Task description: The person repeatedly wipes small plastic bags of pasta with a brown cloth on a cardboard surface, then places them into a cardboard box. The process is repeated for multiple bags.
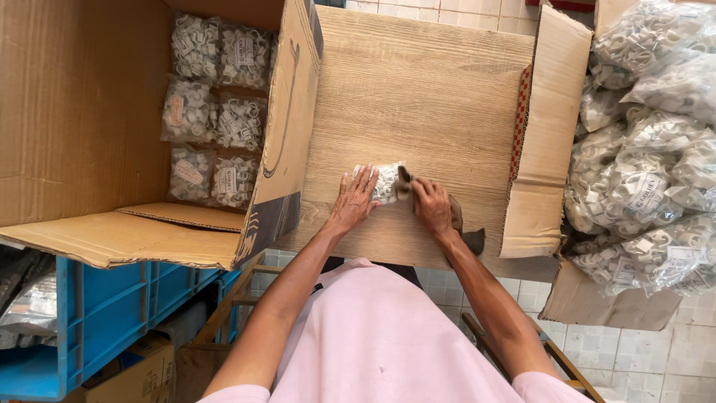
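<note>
Clear bag of white clips [385,181]: flat on wooden table [418,97], near its front edge, about midway along. Left hand [353,200]: fingers spread, pressed flat on bag's left end. Right hand [432,207]: fingers curled, gripping dark brown cloth [468,237] against bag's right end. Open cardboard box [89,112] with packed bags at table's left edge; open carton [548,134] of loose bags at right edge.

Person wearing pale pink short-sleeved shirt, plain, no print showing, fabric looking smooth and filling lower middle of view. Sleeve hems showing at bottom edge on both sides. Both forearms bare from sleeve to wrist. Left hand [353,200] and right hand [433,207] bare, wearing no gloves. Small dark mark showing near left elbow, too small to identify.
</note>
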